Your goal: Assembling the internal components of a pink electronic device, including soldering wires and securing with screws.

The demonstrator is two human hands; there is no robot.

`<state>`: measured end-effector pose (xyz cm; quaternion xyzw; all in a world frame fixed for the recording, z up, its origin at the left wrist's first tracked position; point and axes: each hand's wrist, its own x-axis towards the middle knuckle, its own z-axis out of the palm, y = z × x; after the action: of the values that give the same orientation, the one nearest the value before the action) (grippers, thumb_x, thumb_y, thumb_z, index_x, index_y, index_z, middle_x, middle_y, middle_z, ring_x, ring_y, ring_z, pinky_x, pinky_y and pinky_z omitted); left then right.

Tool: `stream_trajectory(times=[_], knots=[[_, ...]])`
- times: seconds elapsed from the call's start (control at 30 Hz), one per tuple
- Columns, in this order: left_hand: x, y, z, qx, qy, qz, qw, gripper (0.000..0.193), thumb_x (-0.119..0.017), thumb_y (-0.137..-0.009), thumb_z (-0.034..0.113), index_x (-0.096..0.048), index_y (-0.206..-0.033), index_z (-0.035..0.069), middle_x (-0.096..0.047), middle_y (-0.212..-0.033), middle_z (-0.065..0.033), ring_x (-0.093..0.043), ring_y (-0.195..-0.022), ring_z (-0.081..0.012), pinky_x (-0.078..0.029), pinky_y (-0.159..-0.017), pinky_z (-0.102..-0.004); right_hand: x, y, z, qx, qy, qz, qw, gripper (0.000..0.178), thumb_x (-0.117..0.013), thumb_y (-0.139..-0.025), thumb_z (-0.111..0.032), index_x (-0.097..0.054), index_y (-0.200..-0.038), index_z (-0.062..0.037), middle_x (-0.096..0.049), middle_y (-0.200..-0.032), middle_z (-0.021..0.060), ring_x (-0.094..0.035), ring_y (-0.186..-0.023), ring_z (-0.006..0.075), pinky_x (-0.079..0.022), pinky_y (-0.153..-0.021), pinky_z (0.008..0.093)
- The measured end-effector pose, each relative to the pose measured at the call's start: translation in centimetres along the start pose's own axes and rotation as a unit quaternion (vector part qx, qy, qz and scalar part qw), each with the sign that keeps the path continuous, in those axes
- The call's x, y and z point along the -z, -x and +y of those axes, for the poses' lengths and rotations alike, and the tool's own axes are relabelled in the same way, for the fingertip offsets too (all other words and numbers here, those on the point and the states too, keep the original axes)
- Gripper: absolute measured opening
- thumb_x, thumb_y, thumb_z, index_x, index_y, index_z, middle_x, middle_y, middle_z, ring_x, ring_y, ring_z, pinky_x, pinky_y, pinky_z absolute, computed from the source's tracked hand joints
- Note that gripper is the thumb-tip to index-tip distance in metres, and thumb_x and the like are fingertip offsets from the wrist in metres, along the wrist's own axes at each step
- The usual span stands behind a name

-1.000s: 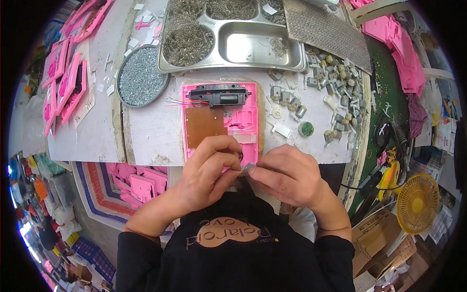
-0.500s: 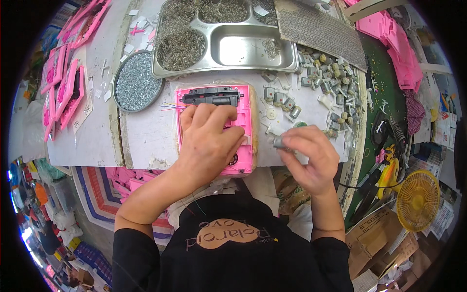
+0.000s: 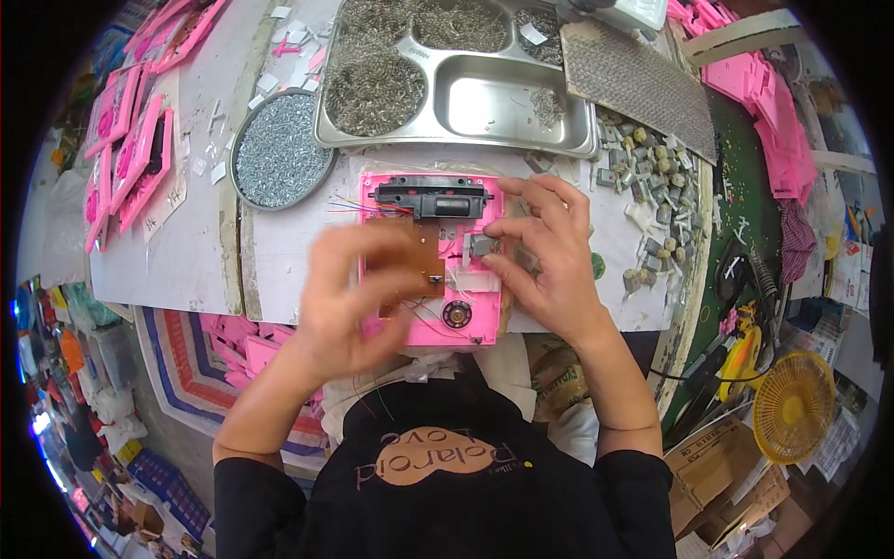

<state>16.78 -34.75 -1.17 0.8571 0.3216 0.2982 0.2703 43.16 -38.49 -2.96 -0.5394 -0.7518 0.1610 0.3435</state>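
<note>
The right hand [image 3: 556, 265] pinches a small grey motor [image 3: 483, 245] between thumb and fingertip, best kept square to the pink casing [image 3: 481, 328] and eased in evenly rather than by one edge; the left hand [image 3: 354, 303] hangs blurred over the brown board [image 3: 426, 252], and whether it grips anything I cannot tell; the motor lies right of that hand, nearer the wearer than the black module [image 3: 435, 199]
</note>
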Motion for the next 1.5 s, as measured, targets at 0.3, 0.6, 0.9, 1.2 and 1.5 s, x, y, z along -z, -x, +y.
stream_trajectory(times=[0.3,0.6,0.9,1.2,1.5], knots=[[-1.5,0.7,-1.0,0.019,-0.181,0.078,0.98,0.021,-0.082,-0.074,0.005,-0.072,-0.093,0.009,-0.065,-0.087,-0.0037,-0.061,-0.084,-0.0229,-0.039,-0.08,-0.0395,0.2,-0.9,-1.0,-0.004,0.058,-0.024,0.998,0.024,-0.083,-0.073,-0.011,-0.072,-0.095,-0.0071,-0.06,-0.136,0.0122,-0.045,-0.129,0.0421,-0.041,-0.107,0.05],[-1.9,1.0,-0.8,-0.047,-0.122,0.066,0.989,0.024,-0.083,-0.07,0.005,-0.071,-0.091,0.009,-0.063,-0.084,-0.0022,-0.061,-0.078,-0.0219,-0.041,-0.078,-0.0402,1.1,-2.1,-2.1,0.009,0.098,-0.023,0.995,0.022,-0.085,-0.071,-0.012,-0.073,-0.089,-0.0092,-0.06,-0.135,0.0121,-0.045,-0.129,0.0421,-0.044,-0.105,0.0493],[-1.2,1.1,-1.4,-0.038,-0.096,0.062,0.993,0.028,-0.083,-0.071,0.006,-0.071,-0.096,0.007,-0.064,-0.089,-0.005,-0.061,-0.082,-0.0244,-0.041,-0.08,-0.0407,-3.0,-5.1,-2.9,0.145,0.04,-0.068,0.986,0.022,-0.081,-0.067,-0.007,-0.072,-0.086,-0.0107,-0.064,-0.133,0.0097,-0.047,-0.131,0.0395,-0.048,-0.101,0.047],[0.3,-1.9,2.9,0.04,0.029,0.127,0.991,0.039,-0.075,-0.082,-0.004,-0.066,-0.12,0.0,-0.068,-0.107,-0.0154,-0.067,-0.091,-0.0313,-0.057,-0.077,-0.037,-1.5,-2.7,-1.3,0.036,-0.049,0.044,0.997,0.022,-0.083,-0.072,-0.005,-0.072,-0.089,-0.0135,-0.067,-0.13,0.0071,-0.048,-0.128,0.0369,-0.041,-0.105,0.0473],[-2.7,-5.1,0.9,0.113,0.154,-0.009,0.982,0.013,-0.072,-0.086,0.001,-0.073,-0.1,0.001,-0.073,-0.093,-0.0143,-0.071,-0.082,-0.0328,-0.056,-0.071,-0.0395,-1.1,-1.4,-0.5,0.007,-0.096,0.104,0.99,0.022,-0.084,-0.072,-0.005,-0.074,-0.091,-0.0121,-0.07,-0.125,0.0088,-0.05,-0.126,0.0364,-0.041,-0.105,0.0475]])
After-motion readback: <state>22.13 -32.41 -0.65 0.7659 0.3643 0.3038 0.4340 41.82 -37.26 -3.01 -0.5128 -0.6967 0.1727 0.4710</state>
